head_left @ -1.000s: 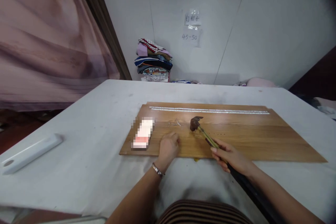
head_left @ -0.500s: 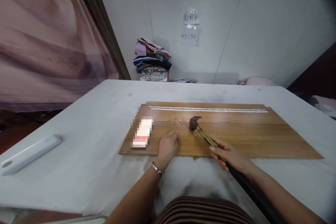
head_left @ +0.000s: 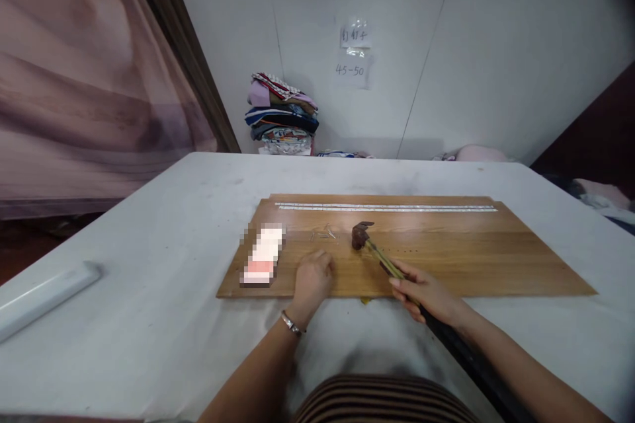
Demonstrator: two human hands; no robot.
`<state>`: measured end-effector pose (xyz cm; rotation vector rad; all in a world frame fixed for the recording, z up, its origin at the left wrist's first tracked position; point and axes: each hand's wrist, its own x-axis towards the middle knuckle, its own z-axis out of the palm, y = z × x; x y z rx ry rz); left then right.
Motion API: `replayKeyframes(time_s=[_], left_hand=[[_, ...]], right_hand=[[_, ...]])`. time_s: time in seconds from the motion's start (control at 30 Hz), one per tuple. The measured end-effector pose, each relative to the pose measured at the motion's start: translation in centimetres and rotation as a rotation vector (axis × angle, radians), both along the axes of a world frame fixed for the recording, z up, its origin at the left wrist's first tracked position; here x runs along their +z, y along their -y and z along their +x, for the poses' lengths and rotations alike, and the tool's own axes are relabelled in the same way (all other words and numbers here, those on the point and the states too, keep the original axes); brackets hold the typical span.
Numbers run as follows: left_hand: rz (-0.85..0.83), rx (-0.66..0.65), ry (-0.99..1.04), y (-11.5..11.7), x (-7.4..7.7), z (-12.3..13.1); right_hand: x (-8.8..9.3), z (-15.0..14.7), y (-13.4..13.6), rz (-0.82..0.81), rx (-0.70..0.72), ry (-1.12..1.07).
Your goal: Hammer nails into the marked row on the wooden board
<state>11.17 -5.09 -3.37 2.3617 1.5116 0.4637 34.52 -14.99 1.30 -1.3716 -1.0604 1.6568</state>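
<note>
A long wooden board (head_left: 471, 258) lies across the white table (head_left: 163, 291). My right hand (head_left: 429, 292) is closed round the handle of a hammer (head_left: 370, 246), whose dark head rests on the board. My left hand (head_left: 312, 277) sits on the board's near edge with its fingers curled under; what they hold, if anything, is hidden. Several loose nails (head_left: 322, 234) lie on the board just beyond my left hand. A row of small nail dots (head_left: 404, 251) runs to the right of the hammer head.
A blurred pink-and-white packet (head_left: 262, 254) lies on the board's left end. A metal strip (head_left: 387, 207) runs along the board's far edge. A white bar (head_left: 44, 294) lies at the table's left edge. Folded clothes (head_left: 280, 112) are stacked against the wall.
Both hands and the hammer stay as they were. The view has swung a little, shifting everything slightly to the left.
</note>
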Motion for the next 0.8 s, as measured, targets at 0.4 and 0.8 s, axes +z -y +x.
replayKeyframes(time_s=[0.4, 0.8], left_hand=[[-0.02, 0.004, -0.016, 0.0, 0.2, 0.0], [0.004, 0.003, -0.027, 0.1, 0.3, 0.0]], right_hand=[[0.3, 0.0, -0.1, -0.006, -0.03, -0.003], [0.8, -0.1, -0.1, 0.004, -0.034, 0.016]])
